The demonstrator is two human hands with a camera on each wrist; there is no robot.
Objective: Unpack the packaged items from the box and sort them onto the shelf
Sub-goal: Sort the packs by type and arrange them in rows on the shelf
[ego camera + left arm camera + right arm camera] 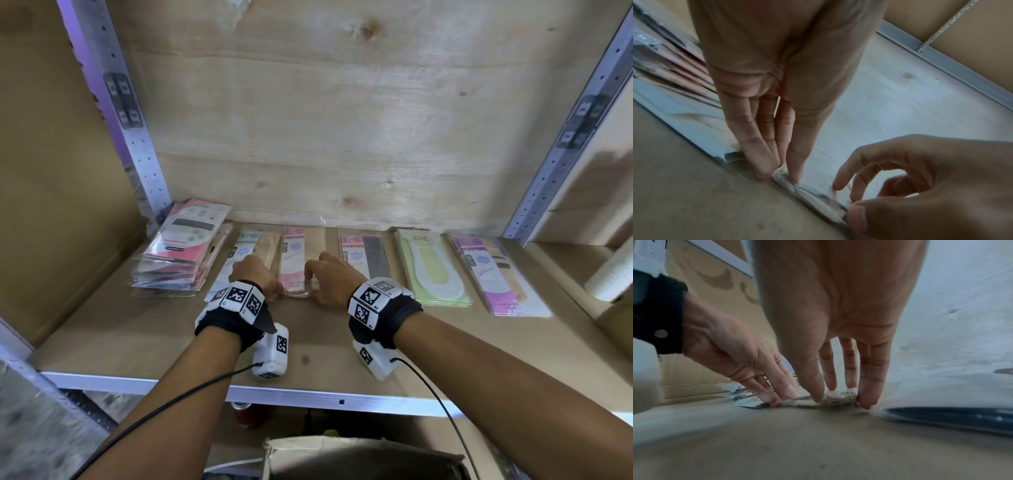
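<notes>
**Both hands at the near edge of the pink packet, five packets in the row**

The person leans into the shelf point(144, 346), both forearms stretched over its wooden board. Lying flat along the back are five single packets, side by side with small gaps: a blue-topped packet point(246, 253), the pink packet point(301, 257), a packet with a dark insert point(366, 253), a pale green packet point(431, 267) and a purple packet point(496, 277). To the left of that row sits one stack of packets point(181, 253), several deep and fanned a little, hard against the metal upright point(137, 137); how many are in it I cannot count.

The left hand point(255, 274) comes down on the near left corner of the pink packet. In the left wrist view its fingers point(756, 146) are straight and together, the tips pressing the crinkled plastic edge point(809, 193) against the board, thumb alongside. The right hand point(330, 277) is at the near right corner; its thumb and fingers point(869, 378) reach down to the same clear flap, with the tips on either side of the bunched plastic, pinching it lightly.

Each wrist wears one black band with one white marker-covered camera block. Below the shelf's front rail the open top of one cardboard box point(359, 452) shows, and a white ribbed roll point(609, 277) lies on the neighbouring shelf to the right
</notes>
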